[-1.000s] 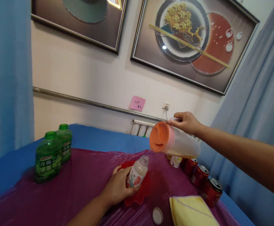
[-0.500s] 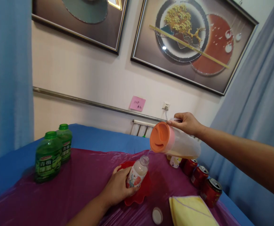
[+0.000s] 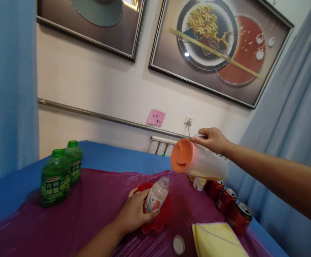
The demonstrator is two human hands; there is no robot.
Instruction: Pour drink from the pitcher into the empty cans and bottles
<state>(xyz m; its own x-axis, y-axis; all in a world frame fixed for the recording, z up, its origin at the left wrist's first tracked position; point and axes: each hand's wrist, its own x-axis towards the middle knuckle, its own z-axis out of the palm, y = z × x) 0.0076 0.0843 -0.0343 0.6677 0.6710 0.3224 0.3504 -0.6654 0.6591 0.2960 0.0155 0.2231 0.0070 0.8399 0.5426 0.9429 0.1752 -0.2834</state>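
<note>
My left hand [image 3: 135,211] is wrapped round a small clear bottle [image 3: 158,194] with a printed fruit label, tilted a little over a red scalloped dish [image 3: 162,217]. Up and to the right, my right hand [image 3: 213,140] grips the handle of a translucent pitcher [image 3: 210,166] with an orange lid [image 3: 182,156]. The pitcher lies nearly on its side, and a thin stream of liquid runs from its lid to the bottle's open mouth. Some yellowish liquid shows along the pitcher's lower side. A white cap [image 3: 178,245] lies in front of the dish.
Two green bottles [image 3: 56,180] stand at the left on the purple plastic sheet [image 3: 99,200]. Several red cans [image 3: 239,217] line the right side, behind a folded yellow cloth [image 3: 218,239]. A small printed cup [image 3: 199,184] is partly behind the pitcher.
</note>
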